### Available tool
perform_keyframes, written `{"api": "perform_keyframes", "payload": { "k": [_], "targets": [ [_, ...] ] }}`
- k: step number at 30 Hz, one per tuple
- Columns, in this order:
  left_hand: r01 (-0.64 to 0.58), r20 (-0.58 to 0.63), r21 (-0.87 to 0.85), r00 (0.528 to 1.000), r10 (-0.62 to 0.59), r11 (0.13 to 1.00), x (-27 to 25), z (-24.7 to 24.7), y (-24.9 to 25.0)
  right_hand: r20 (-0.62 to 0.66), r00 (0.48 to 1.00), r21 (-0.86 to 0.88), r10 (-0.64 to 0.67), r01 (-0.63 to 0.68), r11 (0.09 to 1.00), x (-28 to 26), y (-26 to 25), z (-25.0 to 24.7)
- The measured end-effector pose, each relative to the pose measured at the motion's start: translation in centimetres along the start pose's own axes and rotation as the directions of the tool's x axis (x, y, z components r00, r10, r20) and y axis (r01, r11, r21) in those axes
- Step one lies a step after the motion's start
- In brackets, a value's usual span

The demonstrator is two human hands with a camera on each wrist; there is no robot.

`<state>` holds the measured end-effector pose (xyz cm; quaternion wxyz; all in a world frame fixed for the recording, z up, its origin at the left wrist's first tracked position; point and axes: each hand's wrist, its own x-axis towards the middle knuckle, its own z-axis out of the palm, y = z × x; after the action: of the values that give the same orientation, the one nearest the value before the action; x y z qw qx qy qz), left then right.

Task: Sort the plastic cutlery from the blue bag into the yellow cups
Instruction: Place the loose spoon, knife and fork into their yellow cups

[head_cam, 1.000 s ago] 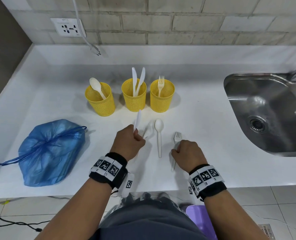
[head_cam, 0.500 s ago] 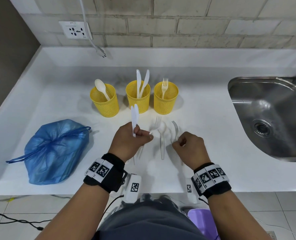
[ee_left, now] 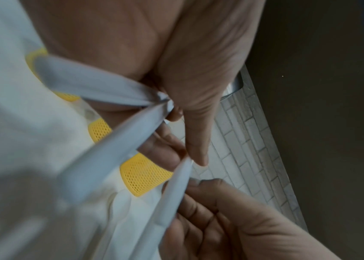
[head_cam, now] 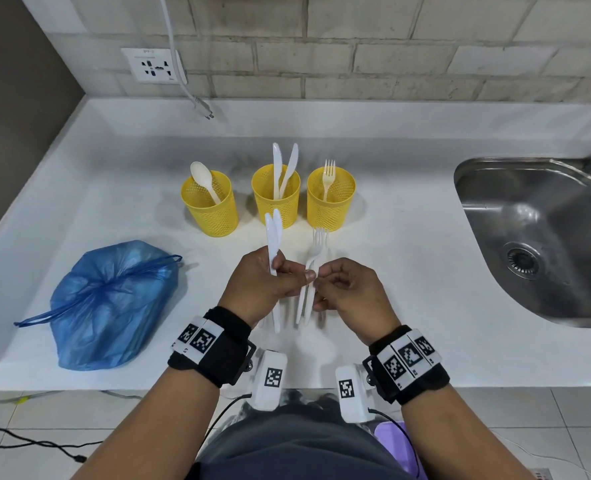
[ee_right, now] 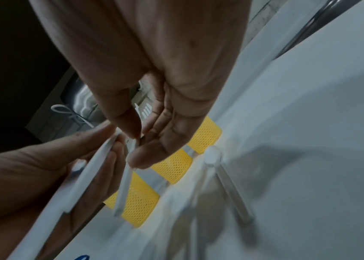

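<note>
My left hand [head_cam: 283,271] grips two white plastic knives [head_cam: 273,237] upright above the counter. Just to their right my right hand [head_cam: 327,277] pinches the handles of two white forks [head_cam: 316,249], and my left fingertips touch those handles too. The right wrist view shows thumb and forefinger pinching a fork handle [ee_right: 124,184]. Behind stand three yellow mesh cups: the left cup [head_cam: 211,209] holds a spoon, the middle cup [head_cam: 276,202] two knives, the right cup [head_cam: 330,202] a fork. A white spoon [ee_right: 213,155] lies on the counter. The tied blue bag [head_cam: 110,306] lies at the left.
A steel sink [head_cam: 543,244] is sunk into the white counter [head_cam: 408,271] at the right. A wall socket [head_cam: 154,65] with a hanging white cable [head_cam: 183,81] is behind the cups. The counter's front edge runs just under my wrists.
Both hands have risen from the counter and come together. My right hand lifted its fork next to the other fork. My left hand now holds two knives upright.
</note>
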<state>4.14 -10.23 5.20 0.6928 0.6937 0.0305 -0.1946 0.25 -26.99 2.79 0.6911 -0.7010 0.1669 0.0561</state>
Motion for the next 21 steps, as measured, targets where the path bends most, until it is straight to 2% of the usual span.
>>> {"api": "perform_keyframes", "payload": {
  "k": [6,16,21],
  "targets": [
    [0.019,0.011,-0.034,1.000,-0.019,0.999,0.17,-0.13,-0.37,0.072,0.997,0.046,-0.041,0.038,0.998,-0.03,0.27,0.30],
    [0.093,0.050,-0.099,0.995,-0.088,0.991,0.29,-0.53,-0.45,0.085,0.993,0.043,-0.081,0.078,0.996,-0.07,0.23,0.73],
    [0.094,0.004,-0.085,0.996,-0.094,0.992,0.52,-0.87,-0.57,0.087,0.971,-0.129,-0.222,0.232,0.964,-0.07,0.19,0.78]
  ]
}}
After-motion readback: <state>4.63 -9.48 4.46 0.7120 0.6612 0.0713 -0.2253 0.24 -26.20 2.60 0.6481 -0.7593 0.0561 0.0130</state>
